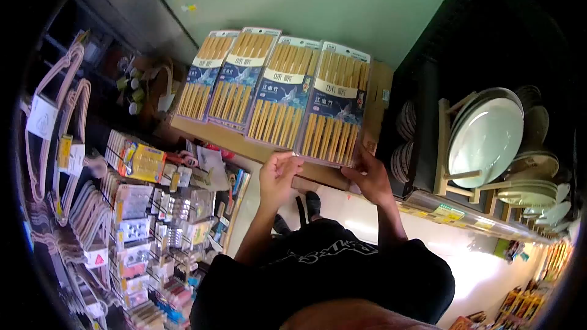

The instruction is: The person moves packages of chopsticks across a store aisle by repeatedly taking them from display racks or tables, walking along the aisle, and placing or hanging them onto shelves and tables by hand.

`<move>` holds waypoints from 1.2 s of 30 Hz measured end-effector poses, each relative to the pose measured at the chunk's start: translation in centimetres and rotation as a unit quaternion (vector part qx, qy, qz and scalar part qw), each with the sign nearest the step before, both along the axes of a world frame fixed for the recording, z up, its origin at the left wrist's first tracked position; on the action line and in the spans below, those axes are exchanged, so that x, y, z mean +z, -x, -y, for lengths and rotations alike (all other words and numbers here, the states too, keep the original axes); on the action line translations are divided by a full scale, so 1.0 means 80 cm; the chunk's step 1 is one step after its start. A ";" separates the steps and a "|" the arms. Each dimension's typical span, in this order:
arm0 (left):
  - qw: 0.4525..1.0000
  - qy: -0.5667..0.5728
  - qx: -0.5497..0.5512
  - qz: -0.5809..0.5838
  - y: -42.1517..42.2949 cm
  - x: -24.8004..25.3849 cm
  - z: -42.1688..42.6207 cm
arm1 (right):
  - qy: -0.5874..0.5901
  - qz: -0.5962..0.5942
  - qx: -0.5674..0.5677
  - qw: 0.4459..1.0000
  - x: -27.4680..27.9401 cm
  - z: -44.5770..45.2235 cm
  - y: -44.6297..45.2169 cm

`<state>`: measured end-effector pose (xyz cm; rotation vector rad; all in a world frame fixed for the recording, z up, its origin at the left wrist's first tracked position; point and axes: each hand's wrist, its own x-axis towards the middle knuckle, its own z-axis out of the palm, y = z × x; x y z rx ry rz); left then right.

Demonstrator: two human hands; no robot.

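At the rightmost chopstick pack (333, 104), the left hand (281, 175) curls, the right hand (371, 177) spreads; grips unclear. Ease both corners evenly.

We look from one head-worn camera, facing forward and steeply down, past the near black shirt (330, 281) to the left hand (279, 176) and right hand (372, 178) close below, the pale green wall (318, 0) at the far side.
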<state>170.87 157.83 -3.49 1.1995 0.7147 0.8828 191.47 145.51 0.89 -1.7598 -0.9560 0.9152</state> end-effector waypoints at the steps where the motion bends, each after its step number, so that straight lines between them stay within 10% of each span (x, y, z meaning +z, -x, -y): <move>1: 1.000 0.005 0.009 -0.010 0.001 0.001 0.000 | 0.001 0.007 0.009 1.000 -0.004 -0.001 0.001; 14: 0.982 -0.137 0.059 -0.113 0.070 0.010 0.058 | -0.074 0.146 0.001 0.987 0.005 -0.038 0.012; 22: 0.974 0.005 0.147 -0.175 0.306 -0.094 0.258 | -0.080 0.317 -0.068 0.943 0.009 0.006 0.101; 27: 0.929 0.085 0.275 -0.232 0.442 -0.116 0.440 | -0.132 0.254 0.180 0.941 -0.020 0.048 0.297; 33: 0.860 0.144 0.449 -0.195 0.523 -0.115 0.630 | -0.065 0.435 0.691 0.574 -0.074 0.171 0.574; 36: 0.830 0.147 0.513 -0.163 0.543 -0.118 0.698 | -0.152 0.327 0.821 0.444 -0.063 0.303 0.691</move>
